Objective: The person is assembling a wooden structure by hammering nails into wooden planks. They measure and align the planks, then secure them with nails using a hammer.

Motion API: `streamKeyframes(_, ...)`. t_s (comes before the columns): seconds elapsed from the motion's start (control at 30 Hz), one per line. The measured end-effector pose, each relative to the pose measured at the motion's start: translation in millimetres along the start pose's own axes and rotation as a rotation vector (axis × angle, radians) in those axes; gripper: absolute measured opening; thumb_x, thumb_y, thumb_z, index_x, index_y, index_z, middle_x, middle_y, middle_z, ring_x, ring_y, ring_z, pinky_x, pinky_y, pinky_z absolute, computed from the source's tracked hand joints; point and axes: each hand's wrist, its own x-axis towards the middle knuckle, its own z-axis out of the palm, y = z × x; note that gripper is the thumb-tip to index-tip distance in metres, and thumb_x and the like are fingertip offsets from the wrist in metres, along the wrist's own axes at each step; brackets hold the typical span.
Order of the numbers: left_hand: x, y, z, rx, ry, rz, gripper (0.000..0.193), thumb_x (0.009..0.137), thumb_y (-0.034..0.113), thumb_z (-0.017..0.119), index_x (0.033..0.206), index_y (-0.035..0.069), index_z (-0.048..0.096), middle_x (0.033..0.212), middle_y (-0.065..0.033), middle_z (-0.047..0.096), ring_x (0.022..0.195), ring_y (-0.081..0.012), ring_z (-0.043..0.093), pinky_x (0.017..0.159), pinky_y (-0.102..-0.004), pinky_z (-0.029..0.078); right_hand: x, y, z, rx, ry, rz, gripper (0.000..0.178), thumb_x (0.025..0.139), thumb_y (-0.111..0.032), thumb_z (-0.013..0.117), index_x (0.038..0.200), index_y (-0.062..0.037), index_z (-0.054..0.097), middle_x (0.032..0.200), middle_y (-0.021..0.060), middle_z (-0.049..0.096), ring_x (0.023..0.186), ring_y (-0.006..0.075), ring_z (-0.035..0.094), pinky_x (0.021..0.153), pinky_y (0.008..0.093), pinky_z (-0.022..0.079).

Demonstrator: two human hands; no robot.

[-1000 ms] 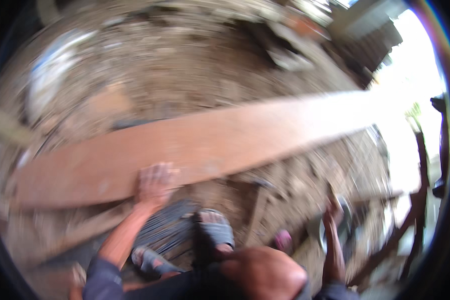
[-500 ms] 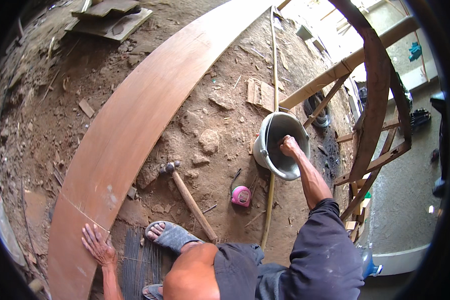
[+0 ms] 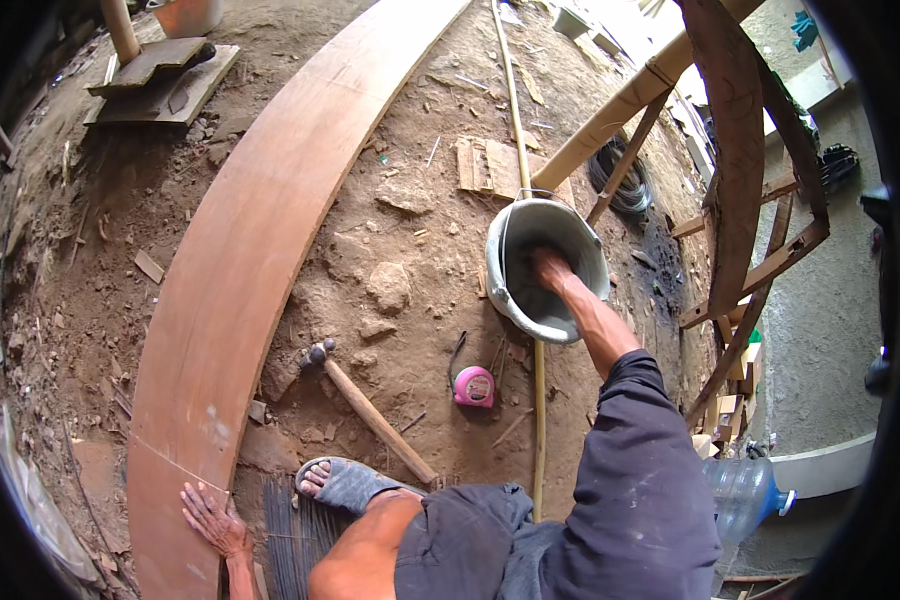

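Observation:
My left hand (image 3: 218, 522) lies flat on a long reddish-brown wooden board (image 3: 240, 250), fingers spread, beside a thin line marked across the board. My right hand (image 3: 550, 268) reaches down into a grey, cement-stained bucket (image 3: 505, 295) with a wire handle. Its fingers are in the bucket's shadow, so what they hold, if anything, cannot be made out. Between the board and the bucket, a hammer (image 3: 375, 415) with a wooden handle rests on the dirt. A pink tape measure (image 3: 473, 386) with a black strap sits to its right.
A thin pole (image 3: 540, 430) runs along the ground under the bucket. Wooden framing (image 3: 735, 180) stands at the right, near a coil of cable (image 3: 620, 175). A blue water jug (image 3: 745, 498) lies at lower right. Stones (image 3: 388, 287) and scraps litter the dirt. My sandalled foot (image 3: 345, 478) is beside the board.
My right hand has gone deeper into the bucket. The whole view has shifted a little, bringing more of the water jug into sight. My left hand stays on the board.

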Motion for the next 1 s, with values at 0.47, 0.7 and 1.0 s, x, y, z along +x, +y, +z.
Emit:
streamKeyframes(0.47,-14.2,-2.7,-5.7,-0.21,-0.023,-0.121,0.053,0.1,0.032,0.047,0.148,0.012,0.039,0.158,-0.0156,0.029,0.146,-0.0354,0.027,0.116,-0.0534,0.022,-87.9,-53.9,-140.6,1.553,-0.289,0.434,0.011,0.092,-0.022,0.07,0.095,-0.0124,0.065,0.069,-0.005,0.052,0.057,0.0069,0.049,0.05,0.0254,0.04)
streamKeyframes(0.7,-16.3,-10.3,-5.2,-0.217,-0.023,-0.074,0.051,0.099,0.03,0.048,0.146,0.011,0.039,0.158,-0.0159,0.029,0.146,-0.0352,0.027,0.115,-0.0528,0.023,-70.7,-47.3,-121.2,1.818,-0.007,0.576,0.015,0.097,-0.019,0.063,0.095,-0.0038,0.065,0.081,0.0059,0.067,0.066,0.0137,0.064,0.056,0.0272,0.053)
streamKeyframes(1.0,-11.2,-7.0,-12.0,-0.176,-0.078,-0.092,0.052,0.099,0.029,0.048,0.146,0.009,0.038,0.158,-0.0166,0.029,0.145,-0.0358,0.028,0.115,-0.0524,0.023,-36.5,-17.2,-33.4,0.135,-0.178,0.138,0.021,0.073,-0.006,0.06,0.089,-0.0028,0.074,0.087,0.0229,0.071,0.086,0.0373,0.07,0.075,0.0444,0.056)
